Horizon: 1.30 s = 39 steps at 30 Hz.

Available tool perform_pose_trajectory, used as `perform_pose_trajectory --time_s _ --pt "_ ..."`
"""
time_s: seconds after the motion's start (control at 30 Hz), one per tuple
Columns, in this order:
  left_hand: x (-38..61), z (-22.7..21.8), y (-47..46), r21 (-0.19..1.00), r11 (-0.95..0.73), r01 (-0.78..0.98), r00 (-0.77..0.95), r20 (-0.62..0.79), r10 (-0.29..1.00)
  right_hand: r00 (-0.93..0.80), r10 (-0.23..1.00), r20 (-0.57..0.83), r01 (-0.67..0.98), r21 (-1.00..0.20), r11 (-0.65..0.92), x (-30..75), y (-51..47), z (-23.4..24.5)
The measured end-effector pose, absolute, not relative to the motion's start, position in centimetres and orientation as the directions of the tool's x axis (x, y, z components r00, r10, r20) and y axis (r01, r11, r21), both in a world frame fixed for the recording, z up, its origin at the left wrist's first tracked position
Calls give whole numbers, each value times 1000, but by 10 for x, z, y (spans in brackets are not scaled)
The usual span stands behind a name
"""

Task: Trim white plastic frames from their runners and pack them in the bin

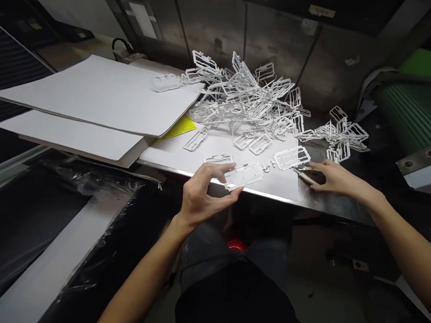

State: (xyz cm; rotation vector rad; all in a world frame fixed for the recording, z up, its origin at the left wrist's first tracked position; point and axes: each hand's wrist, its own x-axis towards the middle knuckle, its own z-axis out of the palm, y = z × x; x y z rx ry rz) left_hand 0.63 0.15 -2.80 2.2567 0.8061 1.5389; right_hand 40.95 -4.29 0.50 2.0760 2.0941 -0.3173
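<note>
My left hand [202, 195] pinches a white plastic frame part [245, 174] at the table's front edge, thumb under and fingers over it. That part is joined by a thin runner to a second frame [292, 157] lying flat to its right. My right hand [335, 177] rests on the dark table surface, fingers closed on a small cutting tool [306, 172] whose tip points toward the runner. A big tangled pile of the same white frames [248, 103] lies behind both hands.
Large white sheets [102, 97] are stacked at the left, with a yellow sheet [180, 128] under them. A smaller cluster of frames [343, 137] sits at the right. A green machine part [409, 110] stands far right. Black plastic film [96, 205] hangs below left.
</note>
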Motion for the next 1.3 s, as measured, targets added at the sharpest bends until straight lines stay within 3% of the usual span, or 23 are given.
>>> perform_pose_trajectory --time_s 0.17,0.27,0.33,0.43,0.6,1.1,1.3 --pt "10 -26 4 470 -826 310 240 802 547 -136 990 -32 989 -62 134 344 -82 21" --pt "12 -24 5 438 -840 321 238 821 519 -137 985 -105 978 -174 117 306 -105 25" --pt "14 -22 6 425 -849 314 244 828 505 -149 973 -177 936 -343 81 292 -112 28" --pt "16 -19 6 415 -859 300 253 833 491 -174 969 -177 823 -567 44 284 -113 32" --pt "19 -19 4 381 -887 262 256 858 445 -71 963 -259 674 -724 -145 282 -110 33" --pt "24 -17 0 304 -927 220 324 873 363 -6 950 -311 622 -745 -240 269 -104 35" --pt "23 -21 0 319 -925 206 335 865 373 16 971 -239 683 -707 -186 268 -101 33"
